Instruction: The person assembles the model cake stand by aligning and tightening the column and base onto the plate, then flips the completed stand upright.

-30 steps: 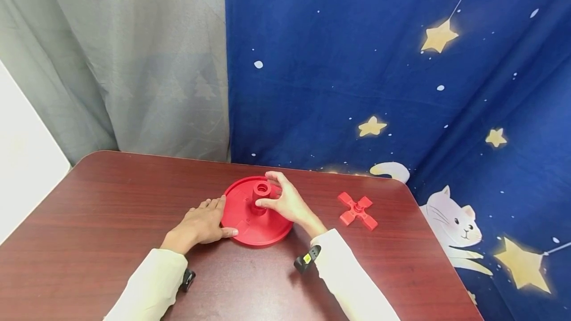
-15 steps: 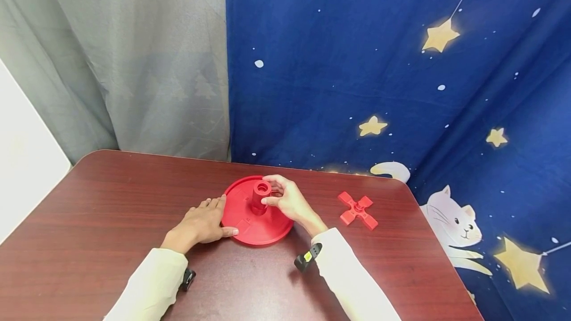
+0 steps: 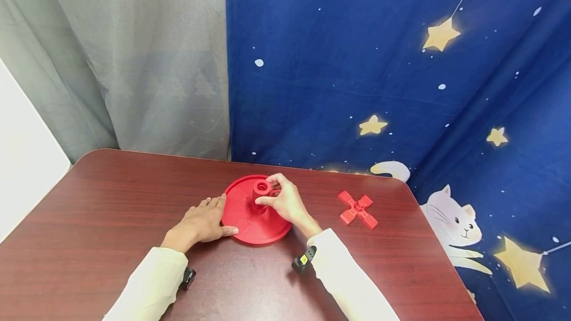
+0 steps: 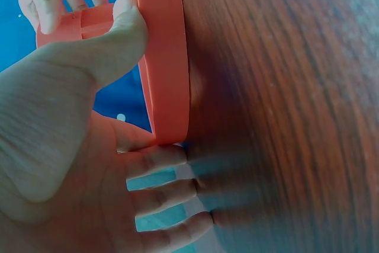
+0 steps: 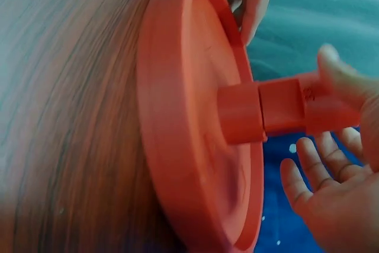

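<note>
A red round base (image 3: pixel 241 224) with a raised rim lies flat on the table. From its middle rises a red tube (image 3: pixel 261 188), upright, with a hole in its top. My left hand (image 3: pixel 198 224) rests at the base's left edge, its thumb over the rim and its fingers straight beside it. My right hand (image 3: pixel 287 202) holds the tube near the top between thumb and fingers. In the right wrist view, a thin seam separates the tube's upper part (image 5: pixel 284 108) from a lower collar (image 5: pixel 240 114). The palm side of the right fingers (image 5: pixel 314 170) faces the tube, partly curled.
Right of the base, a red cross-shaped piece (image 3: pixel 358 209) with a small knob at its centre lies on the brown table (image 3: pixel 134 197). Behind the table's far edge hang a grey curtain (image 3: pixel 169 63) and a blue star-patterned curtain (image 3: pixel 321 63).
My right thumb has slid to the tube's right side and then back leftward across its front. The left hand, base and cross-shaped piece have stayed in place.
</note>
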Available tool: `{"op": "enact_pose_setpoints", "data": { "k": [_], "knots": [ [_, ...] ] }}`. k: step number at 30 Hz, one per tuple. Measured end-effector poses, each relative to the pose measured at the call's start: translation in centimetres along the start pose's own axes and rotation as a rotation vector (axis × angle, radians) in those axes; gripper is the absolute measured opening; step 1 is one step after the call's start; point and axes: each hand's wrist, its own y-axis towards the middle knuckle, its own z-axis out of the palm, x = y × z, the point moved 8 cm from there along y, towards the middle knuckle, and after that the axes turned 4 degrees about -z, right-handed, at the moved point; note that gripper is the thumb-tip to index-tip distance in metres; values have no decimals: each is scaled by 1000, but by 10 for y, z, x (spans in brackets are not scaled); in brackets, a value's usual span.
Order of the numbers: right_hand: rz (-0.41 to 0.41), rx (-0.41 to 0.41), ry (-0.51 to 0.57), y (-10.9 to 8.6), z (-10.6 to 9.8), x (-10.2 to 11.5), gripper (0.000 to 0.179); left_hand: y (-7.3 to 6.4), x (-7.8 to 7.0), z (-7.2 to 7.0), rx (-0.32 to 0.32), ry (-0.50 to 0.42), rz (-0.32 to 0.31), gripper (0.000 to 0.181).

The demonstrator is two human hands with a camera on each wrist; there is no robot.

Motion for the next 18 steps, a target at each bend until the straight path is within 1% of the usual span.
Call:
{"op": "enact_pose_setpoints", "data": {
  "k": [3,6,8,11,13,15,18],
  "knots": [
    [-1,49,51,0,2,-3,62,0,0,0,2,2,0,108],
    [-10,113,167,0,3,-4,70,1,1,0,4,2,-2,107],
    [-25,155,248,0,4,-3,69,1,1,1,3,2,-4,106],
    [-44,197,317,1,5,0,64,1,1,1,0,2,-3,106],
    [-47,213,333,-1,5,5,62,0,0,1,-4,3,1,107],
    [-46,212,333,-1,5,4,61,0,0,0,-8,4,4,107],
    [-55,191,295,-1,5,2,59,-1,-1,0,-9,6,5,107]
  ]
}}
